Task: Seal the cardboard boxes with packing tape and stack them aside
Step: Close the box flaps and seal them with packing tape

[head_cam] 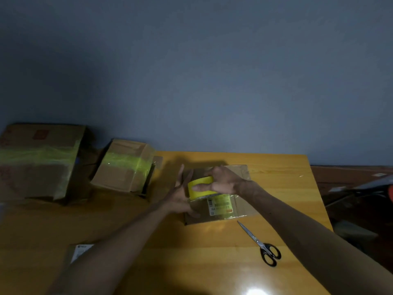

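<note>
A flat cardboard box with a white and yellow label lies in the middle of the wooden table. A yellow tape roll stands on the box's left part. My right hand grips the roll from above, thumb across its side. My left hand lies against the box's left edge beside the roll, fingers straight and pointing away from me. Two taped boxes stand at the left: a large one and a smaller one, each with a band of yellow tape.
Black-handled scissors lie on the table to the right of my arms, blades pointing to the box. A flat piece with a white label sits at the front left, partly under my left arm. Dark clutter lies beyond the table's right edge.
</note>
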